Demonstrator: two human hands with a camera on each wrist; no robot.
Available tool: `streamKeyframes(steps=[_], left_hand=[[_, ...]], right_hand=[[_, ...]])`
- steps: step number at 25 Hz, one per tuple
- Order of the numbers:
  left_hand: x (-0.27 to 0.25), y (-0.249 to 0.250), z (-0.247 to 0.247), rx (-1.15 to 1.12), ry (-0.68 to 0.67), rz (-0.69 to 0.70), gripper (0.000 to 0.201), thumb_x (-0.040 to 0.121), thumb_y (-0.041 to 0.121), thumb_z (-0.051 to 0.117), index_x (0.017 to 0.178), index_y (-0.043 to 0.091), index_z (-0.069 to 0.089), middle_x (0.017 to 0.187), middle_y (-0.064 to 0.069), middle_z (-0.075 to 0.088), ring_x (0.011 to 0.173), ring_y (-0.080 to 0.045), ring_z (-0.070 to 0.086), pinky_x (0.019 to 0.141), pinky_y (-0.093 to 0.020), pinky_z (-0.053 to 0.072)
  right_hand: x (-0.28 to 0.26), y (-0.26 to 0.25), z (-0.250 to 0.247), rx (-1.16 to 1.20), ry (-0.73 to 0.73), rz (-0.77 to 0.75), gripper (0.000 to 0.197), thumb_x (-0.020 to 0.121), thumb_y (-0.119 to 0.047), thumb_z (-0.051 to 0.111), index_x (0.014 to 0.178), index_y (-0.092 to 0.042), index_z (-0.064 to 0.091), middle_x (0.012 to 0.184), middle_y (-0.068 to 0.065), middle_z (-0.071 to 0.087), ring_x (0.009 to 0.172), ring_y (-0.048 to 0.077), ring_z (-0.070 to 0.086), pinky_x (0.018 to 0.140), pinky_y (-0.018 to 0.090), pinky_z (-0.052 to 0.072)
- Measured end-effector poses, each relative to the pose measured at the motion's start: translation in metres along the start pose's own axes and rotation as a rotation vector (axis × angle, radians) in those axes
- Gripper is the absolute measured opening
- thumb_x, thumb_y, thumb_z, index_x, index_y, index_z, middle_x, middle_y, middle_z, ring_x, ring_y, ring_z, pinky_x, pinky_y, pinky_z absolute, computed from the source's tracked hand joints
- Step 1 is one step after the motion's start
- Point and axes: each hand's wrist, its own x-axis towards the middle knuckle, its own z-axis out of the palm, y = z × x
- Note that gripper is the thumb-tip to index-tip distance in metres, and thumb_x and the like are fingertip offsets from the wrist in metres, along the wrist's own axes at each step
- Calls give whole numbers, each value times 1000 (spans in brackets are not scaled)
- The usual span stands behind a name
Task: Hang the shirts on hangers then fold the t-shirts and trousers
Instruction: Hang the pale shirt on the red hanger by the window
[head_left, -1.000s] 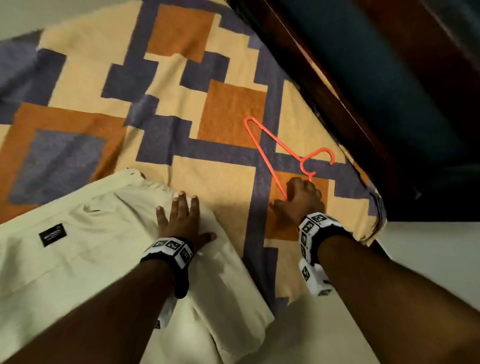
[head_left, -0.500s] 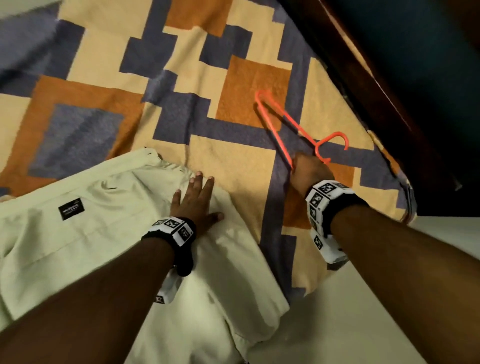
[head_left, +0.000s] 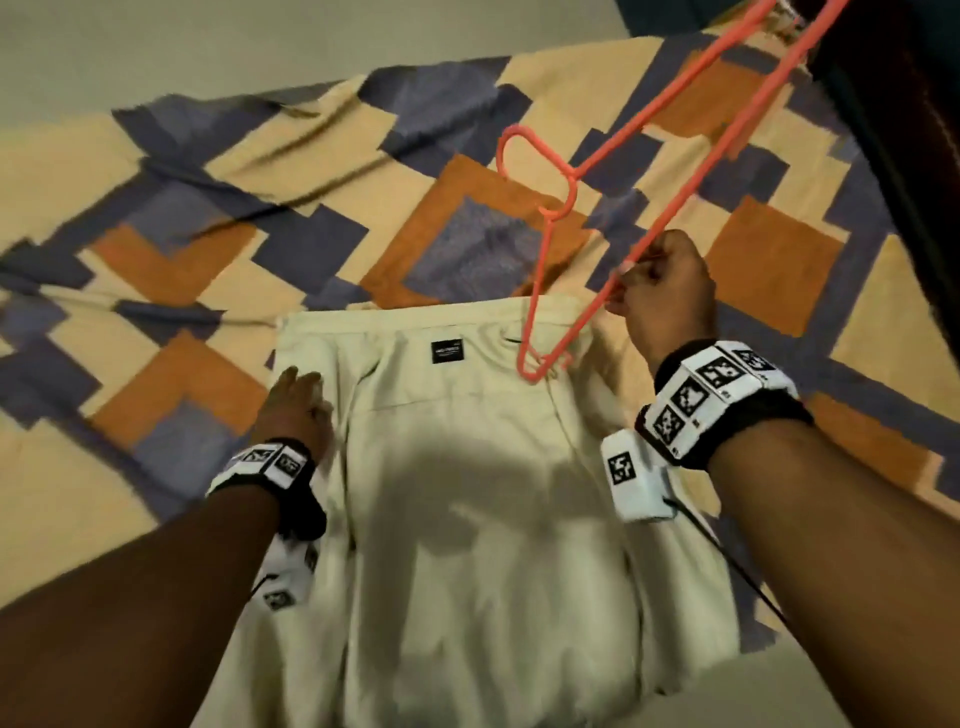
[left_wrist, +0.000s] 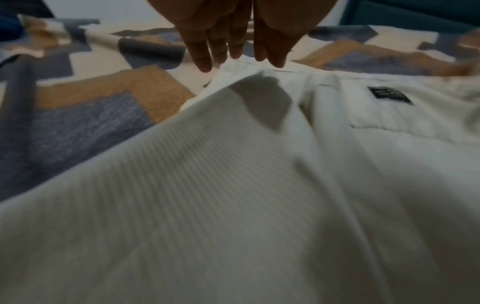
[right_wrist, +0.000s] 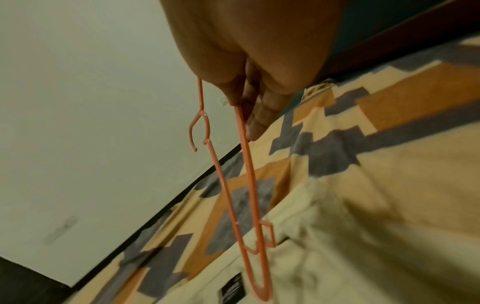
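Note:
A cream shirt (head_left: 467, 467) with a small black label (head_left: 448, 352) lies flat on the patterned bedspread (head_left: 156, 218). My right hand (head_left: 662, 293) grips the bottom bar of an orange plastic hanger (head_left: 563, 197) and holds it in the air, one end hanging over the shirt's collar. The right wrist view shows the fingers (right_wrist: 255, 115) curled round the hanger (right_wrist: 246, 185). My left hand (head_left: 293, 402) rests flat on the shirt's left shoulder, its straight fingers (left_wrist: 218, 49) reaching the edge of the shirt (left_wrist: 259, 164).
The bedspread (left_wrist: 85, 109) of orange, cream and grey-blue blocks covers the bed. A dark wooden bed frame (head_left: 914, 156) runs along the right. A pale wall (right_wrist: 91, 102) stands beyond the bed.
My right hand has taken the hanger off the bedspread and lifted it over the shirt's collar. My left hand has slid to the shirt's left shoulder. The view has swung over the shirt.

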Motion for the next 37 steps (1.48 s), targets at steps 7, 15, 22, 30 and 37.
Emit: streamKeyframes(steps=[7, 15, 22, 30, 37], left_hand=[[43, -29, -4, -384, -20, -318, 55, 95, 32, 52, 144, 14, 32, 136, -18, 51, 123, -39, 47, 95, -39, 39], [35, -62, -20, -590, 184, -245, 20, 84, 36, 57, 82, 17, 59, 91, -18, 61, 83, -37, 60, 76, -43, 50], [-27, 46, 6, -456, -94, 106, 15, 91, 13, 59, 102, 7, 68, 95, -6, 63, 89, -25, 59, 75, -22, 37], [-64, 54, 81, 61, -75, 291, 16, 72, 11, 69, 86, 16, 76, 106, -16, 58, 93, -40, 53, 70, -48, 52], [-68, 73, 61, -558, -76, 82, 46, 60, 48, 43, 59, 7, 63, 62, -8, 57, 66, -23, 53, 63, -30, 40]], right_hand=[[-93, 16, 96, 601, -75, 423, 18, 96, 4, 45, 86, -11, 48, 79, 10, 61, 60, 19, 59, 61, 29, 59], [-103, 79, 148, 347, -85, 607, 15, 90, 4, 55, 81, -8, 52, 77, 23, 59, 54, 25, 58, 50, 30, 52], [-51, 79, 85, -483, -418, 99, 21, 85, -24, 66, 67, -16, 61, 74, 8, 70, 78, 31, 66, 71, 33, 51], [53, 122, 40, -685, -241, 87, 39, 80, -49, 69, 108, -23, 60, 111, 8, 64, 107, 36, 56, 95, 47, 44], [78, 102, 13, -87, -239, 196, 20, 83, -27, 71, 69, -20, 57, 72, 3, 57, 72, 17, 52, 77, 37, 49]])
